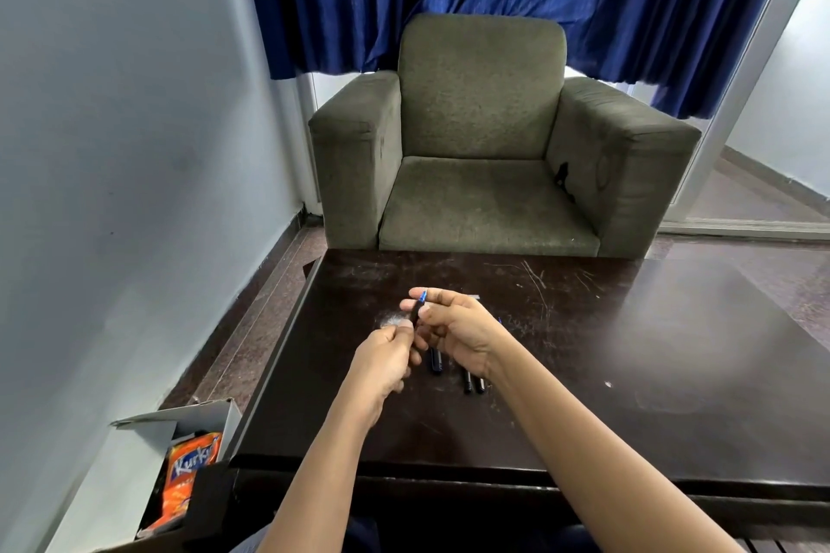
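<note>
From my remote seat I see both hands raised just above the dark tabletop (629, 350), meeting near its centre. The right hand (458, 328) has its fingers curled round a slim pen (420, 306), pinching the barrel between thumb and forefinger so that the blue tip points up toward twelve o'clock. I judge it is held upright like this so the other hand can work on its lower end. The left hand (386, 350) comes in from seven o'clock, fingers clenched, with the thumb and forefinger nipping the bottom of the same pen; whether it is twisting or pulling there I cannot tell. So the pen is off the surface, shared between the two grips. Just below the hands, at six o'clock, a black pen (435, 361) lies flat, and two more dark pens (467, 382) lie side by side at five o'clock, probably parked close to be reached next. A green armchair (480, 139) faces me at twelve o'clock, and on the floor at seven o'clock an open box (179, 422) holds an orange snack packet (188, 471).
</note>
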A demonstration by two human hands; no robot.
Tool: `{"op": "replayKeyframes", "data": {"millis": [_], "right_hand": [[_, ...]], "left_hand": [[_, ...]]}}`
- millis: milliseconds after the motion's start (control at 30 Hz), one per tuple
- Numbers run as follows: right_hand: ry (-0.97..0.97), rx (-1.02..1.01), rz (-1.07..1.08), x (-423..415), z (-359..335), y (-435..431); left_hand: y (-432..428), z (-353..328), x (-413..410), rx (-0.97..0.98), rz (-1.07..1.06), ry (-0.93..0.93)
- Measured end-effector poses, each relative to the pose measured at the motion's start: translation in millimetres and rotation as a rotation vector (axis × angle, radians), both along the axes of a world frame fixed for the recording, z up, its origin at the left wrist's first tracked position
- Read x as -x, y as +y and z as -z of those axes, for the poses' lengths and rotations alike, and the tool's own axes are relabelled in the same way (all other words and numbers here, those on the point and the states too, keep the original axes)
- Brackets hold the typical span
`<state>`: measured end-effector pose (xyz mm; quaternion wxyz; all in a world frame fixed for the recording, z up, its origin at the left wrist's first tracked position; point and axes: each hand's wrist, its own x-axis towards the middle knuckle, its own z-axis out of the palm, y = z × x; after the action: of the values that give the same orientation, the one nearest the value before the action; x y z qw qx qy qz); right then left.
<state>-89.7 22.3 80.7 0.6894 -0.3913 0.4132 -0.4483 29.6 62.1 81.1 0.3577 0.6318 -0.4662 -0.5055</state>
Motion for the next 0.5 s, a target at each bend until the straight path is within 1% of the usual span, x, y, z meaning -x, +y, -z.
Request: {"op": "replayKeyframes", "data": {"millis": [67, 200, 367, 500], "right_hand": [[-0.006, -0.023, -0.029, 1.1, -0.5, -0.9], [0.069, -0.012, -0.035, -0.4, 1.6, 1.9], [-0.02, -0.052, -0.054, 1.3, 0.2, -2.0], [0.072, -0.033, -0.058, -2.1, 2.7, 1.9]], "left_hand": [[0.0, 0.1, -0.3, 0.004, -0.006, -0.003], [-0.1, 1.5, -0.3, -0.007, 0.002, -0.008], [-1.7, 2.0, -0.5, -0.016, -0.006, -0.027], [-2.1, 2.3, -0.6, -0.013, 0.003, -0.042]]}}
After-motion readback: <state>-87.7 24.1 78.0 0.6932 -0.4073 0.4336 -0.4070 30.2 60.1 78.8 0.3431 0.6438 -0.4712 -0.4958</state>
